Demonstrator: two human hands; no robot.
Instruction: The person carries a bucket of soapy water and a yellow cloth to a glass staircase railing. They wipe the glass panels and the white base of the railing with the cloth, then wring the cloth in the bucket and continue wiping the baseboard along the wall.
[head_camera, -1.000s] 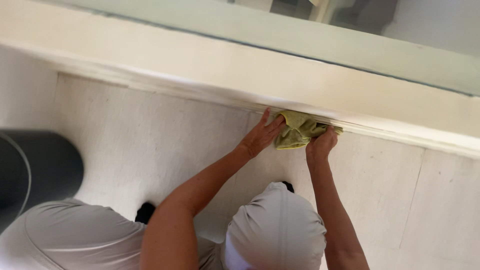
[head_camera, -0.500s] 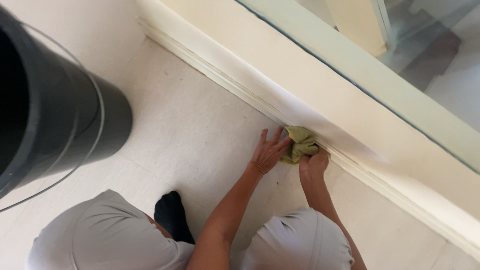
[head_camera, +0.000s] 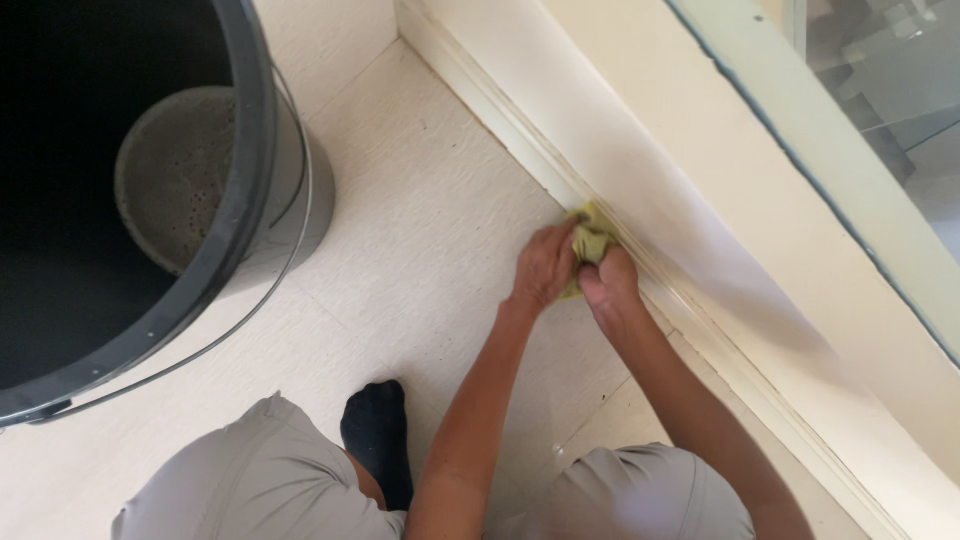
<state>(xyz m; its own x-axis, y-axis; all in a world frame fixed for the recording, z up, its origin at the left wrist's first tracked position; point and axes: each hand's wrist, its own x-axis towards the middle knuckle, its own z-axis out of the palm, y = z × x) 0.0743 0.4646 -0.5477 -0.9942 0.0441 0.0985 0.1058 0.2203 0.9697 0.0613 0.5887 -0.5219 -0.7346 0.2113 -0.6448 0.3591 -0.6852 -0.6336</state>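
A small yellow-green cloth (head_camera: 590, 243) lies bunched against the cream baseboard (head_camera: 520, 130) where the wall meets the floor, at the middle of the view. Both hands are closed on it. The left hand (head_camera: 543, 268) covers the cloth from the floor side, fingers curled together over the fabric. The right hand (head_camera: 608, 285) grips the cloth from the side nearer the person, knuckles up and fingers folded around the fabric, just beside the baseboard. The two hands touch or nearly touch, with only a strip of cloth showing between and above them. Both forearms run down toward the lower edge of the view, the left one slightly blurred.

The baseboard runs diagonally from the top centre to the lower right. Above it rises a pale wall (head_camera: 700, 130), and beyond that a glass pane (head_camera: 880, 90) edged with a dark line. The floor (head_camera: 430, 200) is pale tile with faint seams and a few dark specks.

At the bottom of the view are the person's bent knees in light grey trousers (head_camera: 250, 480) and one foot in a black sock (head_camera: 378, 435). At the upper left, well apart from the hands, stands a large black bucket (head_camera: 270, 190) with a thin wire handle; a grey residue shows at its bottom.
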